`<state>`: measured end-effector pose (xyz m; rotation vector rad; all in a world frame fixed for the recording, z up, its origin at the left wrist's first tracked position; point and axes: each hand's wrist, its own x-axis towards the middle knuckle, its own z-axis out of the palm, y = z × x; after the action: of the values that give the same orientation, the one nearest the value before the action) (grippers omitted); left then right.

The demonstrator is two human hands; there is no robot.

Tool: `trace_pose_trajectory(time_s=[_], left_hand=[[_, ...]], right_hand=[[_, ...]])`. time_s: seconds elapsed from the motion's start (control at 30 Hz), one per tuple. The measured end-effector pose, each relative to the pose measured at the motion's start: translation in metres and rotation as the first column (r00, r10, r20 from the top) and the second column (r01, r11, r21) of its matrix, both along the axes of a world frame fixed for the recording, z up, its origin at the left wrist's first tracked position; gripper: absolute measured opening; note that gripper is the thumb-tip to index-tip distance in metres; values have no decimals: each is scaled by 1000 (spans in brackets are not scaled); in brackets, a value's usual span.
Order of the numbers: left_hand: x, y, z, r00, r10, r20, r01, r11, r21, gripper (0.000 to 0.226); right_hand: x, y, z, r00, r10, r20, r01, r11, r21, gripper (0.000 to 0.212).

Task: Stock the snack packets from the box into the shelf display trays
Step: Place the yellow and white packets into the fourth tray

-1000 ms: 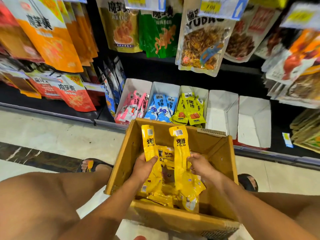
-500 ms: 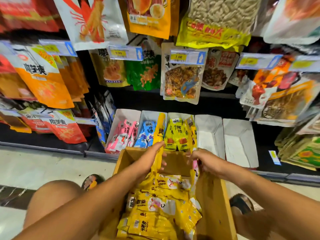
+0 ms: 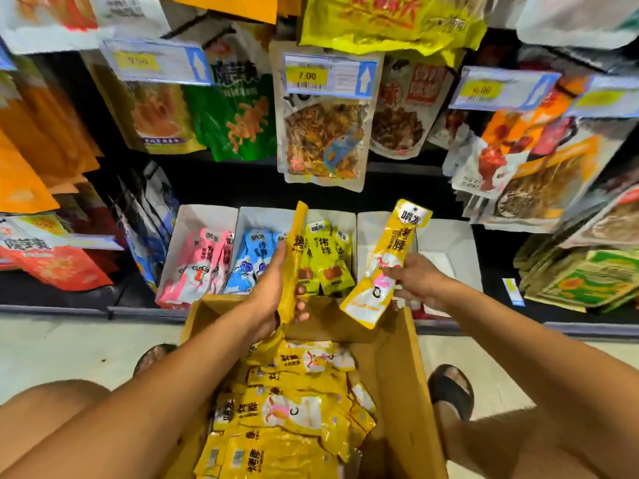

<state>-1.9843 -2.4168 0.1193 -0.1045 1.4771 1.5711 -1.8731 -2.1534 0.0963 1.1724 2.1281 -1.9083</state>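
While clamped by the curled fingers (image 3: 301, 305) of the left hand (image 3: 269, 295), first yellow packet (image 3: 295, 250) upright over the far edge of the box (image 3: 401, 375); second yellow packet (image 3: 387, 257), tilted, pinched in the right hand (image 3: 420, 281) just before a white display tray (image 3: 366, 233); loose packets (image 3: 294, 409) heaped in the box below.

Open cardboard box (image 3: 404, 392) on the floor, stuffed with a messy pile of yellow packets (image 3: 294, 409). Upright packet (image 3: 296, 250) sits edge-on in the left hand (image 3: 273, 292), and a tilted packet (image 3: 387, 264) faces the camera in the right hand (image 3: 418, 278). Behind them are the white trays (image 3: 207, 219): pink, blue and lime packets in three, two bare.
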Motion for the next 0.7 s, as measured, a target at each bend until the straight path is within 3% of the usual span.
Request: trace_pose_trajectory(time_s=[0.17, 0.37, 0.57, 0.7], left_hand=[[-6, 10, -6, 987, -46, -156, 38, 998, -54, 70], [-21, 17, -30, 961, -33, -275, -36, 969, -243, 50], [-34, 20, -50, 956, 57, -287, -128, 963, -237, 24], [-44, 21, -55, 963, 76, -257, -141, 959, -245, 40]], right_hand=[[-31, 58, -36, 992, -114, 51, 93, 949, 302, 8], [-68, 91, -83, 983, -83, 165, -17, 850, 527, 19], [-91, 92, -129, 968, -98, 233, -28, 875, 484, 14], [-100, 110, -189, 961, -73, 265, -40, 918, 395, 31]])
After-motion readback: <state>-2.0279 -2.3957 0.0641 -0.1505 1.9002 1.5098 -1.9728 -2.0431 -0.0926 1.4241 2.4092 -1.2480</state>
